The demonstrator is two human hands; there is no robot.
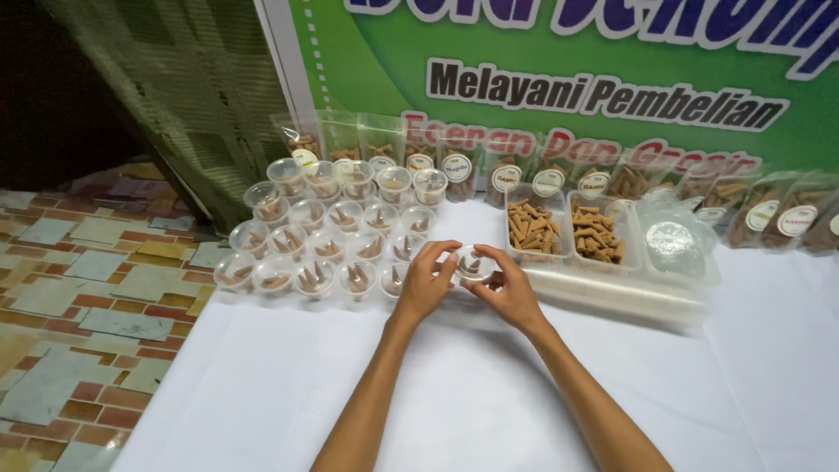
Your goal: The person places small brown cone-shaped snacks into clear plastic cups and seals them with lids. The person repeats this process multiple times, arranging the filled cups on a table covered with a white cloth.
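Note:
Both my hands meet over a white cloth. My left hand and my right hand together grip one small clear plastic cup with brown cone-shaped pieces inside, fingers curled around its rim. Just left of it stand several rows of the same small clear cups, each holding brown cones.
Two clear trays of loose brown cones sit behind my right hand. A stack of clear lids lies right of them, and a long sleeve of stacked cups in front. Labelled clear pouches line a green banner. Patterned tile floor is at left.

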